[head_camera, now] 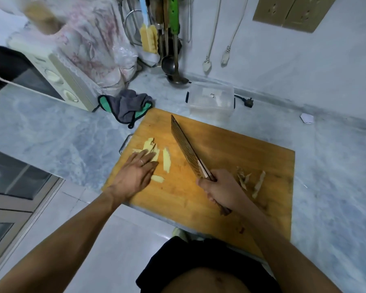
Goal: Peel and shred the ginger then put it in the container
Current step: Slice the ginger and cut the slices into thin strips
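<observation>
Pale yellow ginger (pixel 166 157) slices lying on the board (pixel 230 144), left hand (pixel 133 174) resting flat on them, fingers straight, right hand (pixel 222 190) gripping the knife (pixel 186 148), its handle mostly hidden, blurry container (pixel 211 101) sitting beyond

The wooden cutting board (pixel 230 157) looks matt and scored; the container (pixel 211 101) at its 12 o'clock is clear plastic; the countertop (pixel 51 127) is glossy marble-patterned stone.

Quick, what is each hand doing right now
Left hand: open, fingers flat on the ginger slices.
Right hand: gripping the knife handle.
</observation>
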Motion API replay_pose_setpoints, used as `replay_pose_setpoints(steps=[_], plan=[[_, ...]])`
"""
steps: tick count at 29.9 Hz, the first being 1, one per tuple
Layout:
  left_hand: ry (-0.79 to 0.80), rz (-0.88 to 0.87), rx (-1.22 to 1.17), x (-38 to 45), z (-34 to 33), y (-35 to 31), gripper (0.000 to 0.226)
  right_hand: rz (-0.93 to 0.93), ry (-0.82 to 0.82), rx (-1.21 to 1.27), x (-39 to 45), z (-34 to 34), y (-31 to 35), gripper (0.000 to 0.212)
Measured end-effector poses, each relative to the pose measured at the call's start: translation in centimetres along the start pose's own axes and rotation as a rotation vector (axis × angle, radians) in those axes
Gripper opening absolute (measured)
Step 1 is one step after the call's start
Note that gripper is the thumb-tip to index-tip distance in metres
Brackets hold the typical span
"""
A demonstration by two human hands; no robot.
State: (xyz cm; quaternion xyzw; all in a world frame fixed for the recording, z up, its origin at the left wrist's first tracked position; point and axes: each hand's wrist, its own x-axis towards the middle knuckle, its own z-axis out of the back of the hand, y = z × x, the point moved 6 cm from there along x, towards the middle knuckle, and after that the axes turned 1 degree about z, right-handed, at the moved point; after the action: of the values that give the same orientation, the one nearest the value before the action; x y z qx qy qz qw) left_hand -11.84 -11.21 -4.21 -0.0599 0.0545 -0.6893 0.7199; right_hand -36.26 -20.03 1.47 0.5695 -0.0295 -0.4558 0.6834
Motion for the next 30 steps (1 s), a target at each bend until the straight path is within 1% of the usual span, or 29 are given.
replay_pose_setpoints(steps=[2, 4, 5, 6, 9, 10, 12, 13, 14, 16, 18, 19, 20, 23, 24, 25, 27, 30], plan=[[-0.048, -0.048, -0.084, 0.0, 0.2, -1.5, 0.038, 0.013, -0.012, -0.015, 0.3, 0.0, 0.5, 0.034], [-0.023, -0.169, -0.133, 0.4, -1.1, -3.7, 0.037, 0.030, -0.018, -0.018, 0.7, 0.1, 0.8, 0.033], [-0.007, -0.211, -0.143, 0.6, -1.8, -4.5, 0.036, 0.032, -0.020, -0.026, 0.9, 0.1, 0.9, 0.033], [-0.011, -0.215, -0.151, 0.9, -2.2, -4.8, 0.034, 0.034, -0.020, -0.041, 1.1, 0.2, 1.0, 0.032], [-0.074, -0.086, -0.187, 1.7, -2.3, -3.5, 0.031, 0.041, -0.018, -0.068, 1.6, 0.5, 1.1, 0.030], [-0.096, -0.040, -0.201, 1.5, -2.3, -2.9, 0.033, 0.040, -0.016, -0.070, 1.8, 0.6, 1.1, 0.030], [-0.171, 0.028, -0.235, 0.8, -1.6, -2.3, 0.037, 0.045, -0.011, -0.087, 2.1, 0.6, 1.2, 0.030], [-0.232, 0.061, -0.271, 0.2, -1.0, -2.3, 0.036, 0.047, -0.007, -0.098, 2.2, 0.6, 1.2, 0.030], [-0.303, 0.121, -0.330, -0.5, -0.2, -2.3, 0.032, 0.048, -0.003, -0.112, 2.3, 0.6, 1.2, 0.030], [-0.452, 0.313, -0.468, -1.7, 1.9, -2.0, 0.026, 0.051, 0.006, -0.129, 2.4, 0.6, 1.2, 0.029], [-0.517, 0.497, -0.507, -1.6, 3.0, -0.4, 0.026, 0.050, 0.025, -0.108, 2.4, 0.4, 1.2, 0.027], [-0.502, 0.556, -0.492, -1.0, 3.1, 0.7, 0.026, 0.051, 0.034, -0.101, 2.4, 0.3, 1.1, 0.026], [-0.443, 0.599, -0.467, -0.2, 3.1, 1.7, 0.026, 0.054, 0.043, -0.108, 2.5, 0.2, 1.1, 0.026], [-0.129, 0.674, -0.388, 2.4, 2.5, 3.3, 0.030, 0.041, 0.064, -0.125, 2.7, 0.0, 0.9, 0.027], [-0.042, 0.702, -0.386, 2.8, 2.4, 3.1, 0.034, 0.029, 0.071, -0.125, 2.8, -0.1, 0.7, 0.027], [-0.002, 0.729, -0.393, 3.0, 2.2, 2.9, 0.039, 0.018, 0.079, -0.130, 2.8, -0.1, 0.4, 0.026], [-0.002, 0.770, -0.413, 3.2, 2.5, 2.5, 0.042, 0.000, 0.081, -0.128, 2.8, 0.0, 0.0, 0.024], [-0.047, 0.856, -0.554, 2.5, 2.5, 3.3, 0.030, -0.028, 0.078, -0.092, 2.9, 0.1, -0.2, 0.019]])
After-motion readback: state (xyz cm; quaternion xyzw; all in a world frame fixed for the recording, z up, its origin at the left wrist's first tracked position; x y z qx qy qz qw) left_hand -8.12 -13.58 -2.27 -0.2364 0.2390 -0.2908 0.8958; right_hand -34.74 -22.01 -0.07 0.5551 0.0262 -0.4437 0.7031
